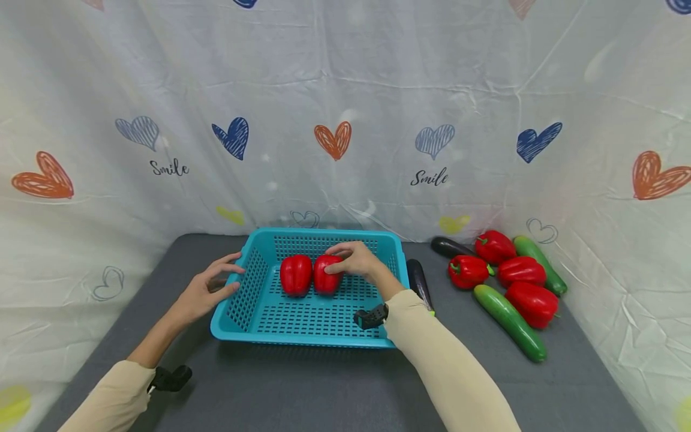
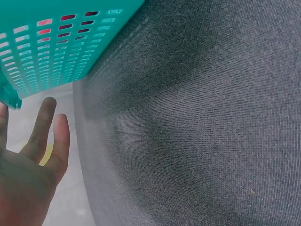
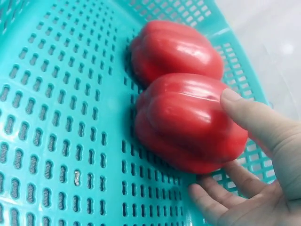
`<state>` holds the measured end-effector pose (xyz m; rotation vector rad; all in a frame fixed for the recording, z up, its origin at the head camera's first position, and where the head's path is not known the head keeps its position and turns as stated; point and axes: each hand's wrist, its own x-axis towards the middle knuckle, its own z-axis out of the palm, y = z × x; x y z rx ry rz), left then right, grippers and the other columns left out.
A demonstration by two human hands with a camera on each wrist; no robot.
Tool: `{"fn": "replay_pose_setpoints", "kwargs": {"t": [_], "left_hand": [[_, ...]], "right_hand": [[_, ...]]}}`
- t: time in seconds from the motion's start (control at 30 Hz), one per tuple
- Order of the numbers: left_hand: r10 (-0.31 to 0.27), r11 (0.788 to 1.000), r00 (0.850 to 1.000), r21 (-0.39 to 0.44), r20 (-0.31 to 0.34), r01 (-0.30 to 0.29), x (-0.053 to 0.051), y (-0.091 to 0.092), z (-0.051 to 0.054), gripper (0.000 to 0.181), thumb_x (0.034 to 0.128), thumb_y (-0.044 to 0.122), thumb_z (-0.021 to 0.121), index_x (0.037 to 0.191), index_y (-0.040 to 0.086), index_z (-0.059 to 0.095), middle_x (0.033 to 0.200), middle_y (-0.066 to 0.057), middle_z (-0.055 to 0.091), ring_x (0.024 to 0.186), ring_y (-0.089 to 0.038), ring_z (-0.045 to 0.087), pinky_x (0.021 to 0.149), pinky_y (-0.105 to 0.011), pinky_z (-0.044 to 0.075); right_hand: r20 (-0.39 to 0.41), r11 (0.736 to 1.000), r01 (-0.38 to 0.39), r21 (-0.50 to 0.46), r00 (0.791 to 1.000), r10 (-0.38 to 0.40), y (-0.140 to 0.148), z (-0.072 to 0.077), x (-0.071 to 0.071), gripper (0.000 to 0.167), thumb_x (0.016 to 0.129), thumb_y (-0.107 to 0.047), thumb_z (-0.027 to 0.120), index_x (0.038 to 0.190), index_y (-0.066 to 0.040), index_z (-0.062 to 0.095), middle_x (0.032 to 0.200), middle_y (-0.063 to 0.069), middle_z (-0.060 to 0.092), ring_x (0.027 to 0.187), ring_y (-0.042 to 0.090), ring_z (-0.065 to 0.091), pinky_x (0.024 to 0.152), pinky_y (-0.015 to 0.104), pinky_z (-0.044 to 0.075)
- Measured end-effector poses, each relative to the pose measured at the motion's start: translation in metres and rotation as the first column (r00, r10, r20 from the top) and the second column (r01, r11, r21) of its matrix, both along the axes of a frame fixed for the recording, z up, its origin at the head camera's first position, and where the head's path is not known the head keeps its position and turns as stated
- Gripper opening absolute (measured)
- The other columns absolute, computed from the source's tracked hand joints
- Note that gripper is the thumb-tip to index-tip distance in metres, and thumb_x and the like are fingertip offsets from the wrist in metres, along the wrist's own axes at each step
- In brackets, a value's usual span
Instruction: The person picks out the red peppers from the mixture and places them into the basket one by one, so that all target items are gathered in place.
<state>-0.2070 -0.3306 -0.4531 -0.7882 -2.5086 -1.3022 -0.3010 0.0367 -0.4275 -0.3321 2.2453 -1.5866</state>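
Two red bell peppers lie side by side in a turquoise perforated basket. My right hand holds the right-hand bell pepper between thumb and fingers. In the right wrist view the thumb presses the top of that pepper, while the fingers reach round its far end. Against it sits the other bell pepper. My left hand is at the basket's left rim, fingers spread and loosely bent, holding nothing. The left wrist view shows its fingers beside the basket wall; whether they touch it I cannot tell.
Right of the basket, an eggplant lies close to its wall. Farther right are another eggplant, several red bell peppers and two green cucumbers. A white curtain printed with hearts hangs behind the grey table.
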Motion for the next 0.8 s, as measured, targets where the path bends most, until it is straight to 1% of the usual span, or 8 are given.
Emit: {"fn": "replay_pose_setpoints", "kwargs": {"t": [0.1,0.27,0.4,0.5,0.57,0.67,0.8], "left_hand": [[0.001,1.0,1.0,0.0,0.0,-0.001,0.0,0.0,0.0,0.032,0.0974,-0.006,0.063,0.129,-0.002,0.061,0.156,-0.025,0.035,0.133,0.0,0.04,0.092,-0.023,0.046],[-0.003,1.0,1.0,0.002,-0.001,0.003,-0.001,0.0,0.001,0.032,0.0974,-0.007,0.063,0.129,-0.003,0.06,0.155,-0.026,0.034,0.131,0.0,0.041,0.091,-0.022,0.046],[-0.004,1.0,1.0,0.005,-0.006,0.004,0.0,0.0,0.002,0.031,0.0971,-0.007,0.063,0.128,-0.004,0.06,0.155,-0.027,0.035,0.13,0.001,0.042,0.091,-0.021,0.046],[-0.001,1.0,1.0,0.002,-0.009,0.001,0.0,0.0,0.002,0.031,0.0969,-0.007,0.063,0.128,-0.004,0.06,0.155,-0.026,0.035,0.131,0.002,0.041,0.091,-0.02,0.046],[0.002,1.0,1.0,0.001,-0.011,-0.002,0.0,0.0,0.001,0.031,0.0969,-0.007,0.063,0.128,-0.004,0.061,0.155,-0.024,0.036,0.132,0.002,0.04,0.091,-0.02,0.045],[0.003,1.0,1.0,0.003,-0.015,-0.003,0.0,0.001,0.001,0.031,0.0965,-0.008,0.063,0.127,-0.003,0.061,0.155,-0.024,0.036,0.133,0.001,0.04,0.091,-0.019,0.045],[-0.008,1.0,1.0,0.007,-0.024,0.008,0.0,0.003,0.001,0.031,0.0961,-0.009,0.063,0.127,-0.004,0.061,0.154,-0.026,0.036,0.131,0.0,0.042,0.091,-0.02,0.046]], "right_hand": [[-0.016,1.0,-0.027,0.015,0.999,0.028,0.003,0.004,0.0,0.045,0.085,-0.013,0.084,0.127,-0.006,0.069,0.129,0.018,0.061,0.118,0.034,0.055,0.092,0.05,0.053],[-0.043,0.996,-0.078,0.041,0.996,0.08,0.009,0.017,-0.001,0.05,0.087,-0.016,0.083,0.132,-0.004,0.065,0.138,0.019,0.056,0.129,0.035,0.048,0.097,0.054,0.049],[-0.041,0.995,-0.103,0.01,0.994,0.104,0.015,0.029,-0.002,0.053,0.088,-0.017,0.082,0.135,-0.003,0.063,0.141,0.019,0.054,0.133,0.035,0.046,0.101,0.055,0.044],[-0.042,0.992,-0.124,-0.024,0.992,0.123,0.02,0.036,-0.003,0.054,0.089,-0.017,0.081,0.137,-0.002,0.06,0.141,0.021,0.054,0.131,0.035,0.047,0.103,0.056,0.043],[-0.053,0.99,-0.138,-0.043,0.989,0.135,0.023,0.042,-0.002,0.054,0.09,-0.016,0.08,0.138,0.0,0.059,0.141,0.023,0.054,0.128,0.034,0.051,0.103,0.057,0.043],[-0.072,0.986,-0.15,-0.074,0.987,0.144,0.029,0.049,0.0,0.05,0.093,-0.013,0.077,0.137,0.001,0.059,0.138,0.026,0.055,0.12,0.031,0.057,0.102,0.056,0.044],[-0.109,0.984,-0.156,-0.082,0.983,0.147,0.041,0.057,0.002,0.043,0.095,-0.011,0.074,0.133,0.003,0.061,0.136,0.027,0.056,0.114,0.03,0.062,0.1,0.054,0.046]]}}
